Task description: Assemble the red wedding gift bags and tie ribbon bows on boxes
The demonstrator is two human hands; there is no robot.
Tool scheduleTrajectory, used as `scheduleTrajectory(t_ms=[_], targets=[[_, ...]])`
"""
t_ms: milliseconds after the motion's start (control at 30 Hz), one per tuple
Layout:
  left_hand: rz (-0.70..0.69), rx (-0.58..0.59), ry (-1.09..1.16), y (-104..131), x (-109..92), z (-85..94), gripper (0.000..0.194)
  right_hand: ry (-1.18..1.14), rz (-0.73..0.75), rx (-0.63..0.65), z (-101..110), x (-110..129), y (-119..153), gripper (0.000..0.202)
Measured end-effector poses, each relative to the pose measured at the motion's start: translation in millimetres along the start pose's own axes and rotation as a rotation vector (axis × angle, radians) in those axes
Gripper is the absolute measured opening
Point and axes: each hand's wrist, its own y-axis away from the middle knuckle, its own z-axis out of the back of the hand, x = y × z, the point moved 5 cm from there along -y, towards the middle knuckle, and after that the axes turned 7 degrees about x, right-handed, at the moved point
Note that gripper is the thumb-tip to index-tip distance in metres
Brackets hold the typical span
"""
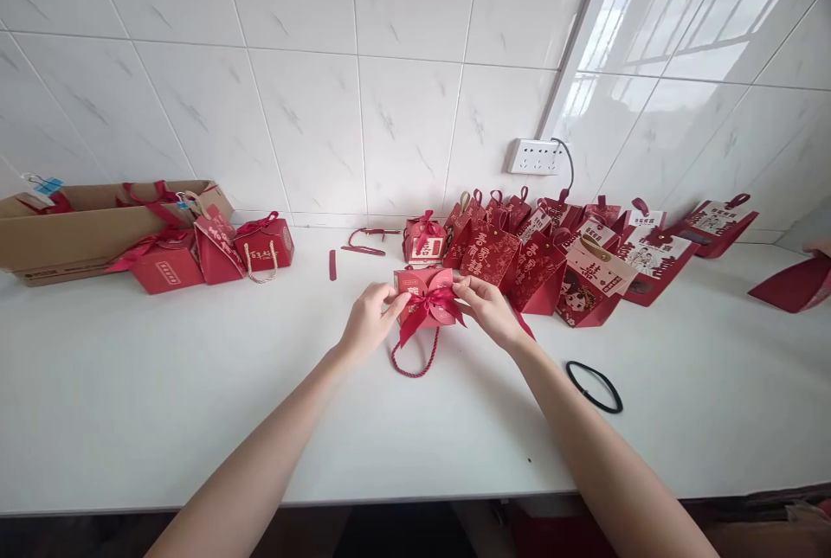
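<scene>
A small red gift box (408, 283) with pale printing sits on the white table in front of me. Across its front is a dark red satin ribbon (428, 307) tied in a bow, its tails hanging down. My left hand (371, 320) pinches the bow at its left side, close against the box. On the other side, my right hand (492, 309) pinches the bow's right part between thumb and fingers. A twisted red cord handle (415, 375) loops out below the box onto the table. My fingers partly cover the ribbon's ends.
Behind stands another small red box (424, 240). Several red gift boxes (490, 255) crowd the right. More red boxes (170, 264) and a cardboard carton (78, 234) are left. A black loop (594, 387) lies near my right forearm. A power strip (536, 157) is on the wall.
</scene>
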Motion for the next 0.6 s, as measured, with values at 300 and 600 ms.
scheduleTrajectory(t_ms=[300, 600], targets=[[-0.128, -0.085, -0.016, -0.9, -6.4, 7.7, 0.029, -0.021, -0.002, 0.065, 0.6, 0.0, -1.2, 0.04], [-0.104, -0.152, -0.024, -5.8, -2.2, 15.6, 0.027, 0.046, -0.015, 0.135, -4.3, -4.8, -1.6, 0.044]])
